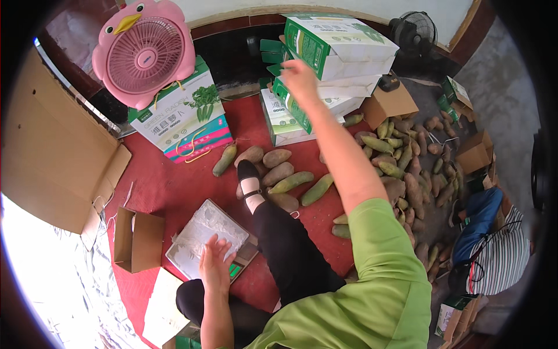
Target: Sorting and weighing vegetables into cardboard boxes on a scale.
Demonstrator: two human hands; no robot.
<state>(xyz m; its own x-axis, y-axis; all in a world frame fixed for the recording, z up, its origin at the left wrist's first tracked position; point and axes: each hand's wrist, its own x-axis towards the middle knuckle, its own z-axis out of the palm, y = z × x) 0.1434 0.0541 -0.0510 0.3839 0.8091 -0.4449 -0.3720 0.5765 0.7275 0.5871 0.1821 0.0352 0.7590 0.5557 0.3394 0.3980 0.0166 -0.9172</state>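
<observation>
My left hand hovers over the scale, its fingers spread and holding nothing. The scale's pale plate looks dusty, and a green display glows near that hand. My right arm stretches far forward. At its end, my right hand is at the open green flaps of the stacked white-and-green cartons; blur hides whether its fingers grip a flap. One long green flap hangs just below it. Several green radishes and brown-skinned roots lie around my outstretched foot on the red mat.
A pink fan stands on a radish carton at the far left. Small brown boxes and a large cardboard sheet lie left. A big root pile spreads right, near another person in a striped top. A black fan stands behind.
</observation>
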